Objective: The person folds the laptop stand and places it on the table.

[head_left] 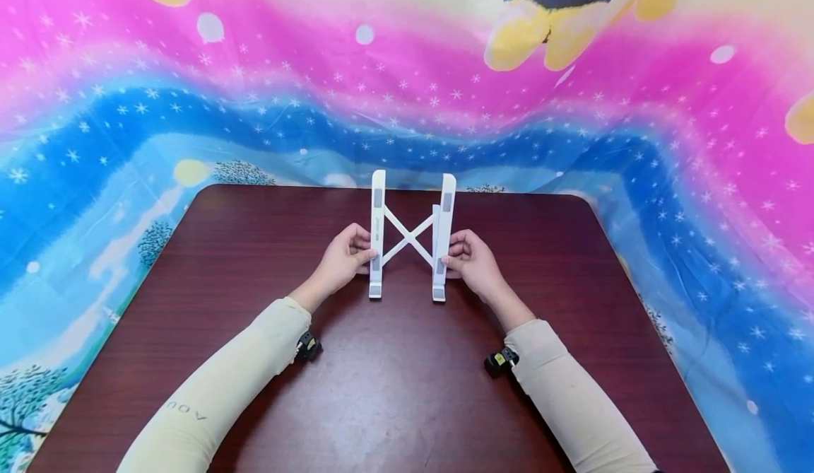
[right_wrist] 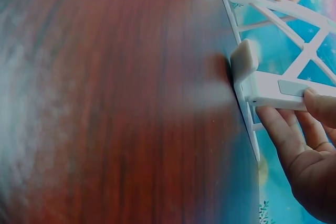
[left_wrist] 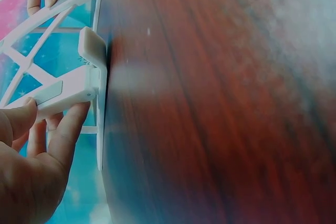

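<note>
A white folding laptop stand point(head_left: 410, 235) stands unfolded on the table, two side rails joined by an X-shaped brace. Grey pads line the rails, and a lip juts up at the near end of each. My left hand point(head_left: 346, 257) grips the left rail, thumb on the grey pad and fingers beneath, as the left wrist view shows. On the other side, my right hand point(head_left: 473, 261) holds the right rail the same way, with its thumb point(right_wrist: 315, 103) on the pad. In the right wrist view the base bar point(right_wrist: 249, 124) lies along the tabletop.
The dark red-brown wooden table point(head_left: 381, 381) has rounded far corners. Behind it and at both sides hangs a colourful printed cloth point(head_left: 305, 123). A small black camera point(head_left: 309, 346) sits at the left sleeve cuff, another black camera point(head_left: 500, 362) at the right.
</note>
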The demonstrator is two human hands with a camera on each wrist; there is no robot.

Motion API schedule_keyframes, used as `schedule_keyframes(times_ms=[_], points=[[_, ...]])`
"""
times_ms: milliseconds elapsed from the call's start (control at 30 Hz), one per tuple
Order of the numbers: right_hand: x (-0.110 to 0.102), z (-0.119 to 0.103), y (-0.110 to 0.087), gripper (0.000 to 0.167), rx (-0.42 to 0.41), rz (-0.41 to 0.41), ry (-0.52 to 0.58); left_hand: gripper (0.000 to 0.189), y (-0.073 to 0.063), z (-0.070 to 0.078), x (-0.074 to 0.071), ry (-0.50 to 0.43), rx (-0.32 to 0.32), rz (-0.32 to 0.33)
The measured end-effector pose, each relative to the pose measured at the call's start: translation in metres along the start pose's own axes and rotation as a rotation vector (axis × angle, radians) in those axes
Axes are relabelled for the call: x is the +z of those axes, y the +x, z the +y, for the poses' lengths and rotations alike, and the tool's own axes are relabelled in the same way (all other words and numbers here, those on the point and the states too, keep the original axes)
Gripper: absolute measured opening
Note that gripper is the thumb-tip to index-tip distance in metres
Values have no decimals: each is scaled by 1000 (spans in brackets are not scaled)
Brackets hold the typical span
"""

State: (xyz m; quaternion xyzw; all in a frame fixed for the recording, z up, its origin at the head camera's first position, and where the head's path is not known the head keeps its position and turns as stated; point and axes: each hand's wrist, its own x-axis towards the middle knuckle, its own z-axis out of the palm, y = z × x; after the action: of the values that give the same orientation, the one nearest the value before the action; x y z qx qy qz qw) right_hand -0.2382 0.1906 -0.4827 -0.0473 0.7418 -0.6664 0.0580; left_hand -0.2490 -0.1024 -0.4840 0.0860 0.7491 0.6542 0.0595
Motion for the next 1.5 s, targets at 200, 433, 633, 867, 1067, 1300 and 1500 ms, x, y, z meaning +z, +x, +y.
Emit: schedule_keyframes(times_ms=[200,433,633,867,1067,1300,1500], points=[[2,-3,0,36,10,7,10,22,0,2,1,3,10,-7],[2,-4,-1,36,12,1,15,22,0,0,2,14,24,-6],[3,-1,1,35,8,0,5,24,1,-2,4,23,16,-9],[4,-1,1,34,-4,8,-12,29,3,-1,5,18,6,-13],[5,0,2,32,-17,13,-47,24,4,0,8,45,12,-3],[5,-1,2,32,-18,8,-41,22,5,0,12,47,40,-3],[6,-3,2,33,-18,-2,-48,21,5,1,16,61,39,4]])
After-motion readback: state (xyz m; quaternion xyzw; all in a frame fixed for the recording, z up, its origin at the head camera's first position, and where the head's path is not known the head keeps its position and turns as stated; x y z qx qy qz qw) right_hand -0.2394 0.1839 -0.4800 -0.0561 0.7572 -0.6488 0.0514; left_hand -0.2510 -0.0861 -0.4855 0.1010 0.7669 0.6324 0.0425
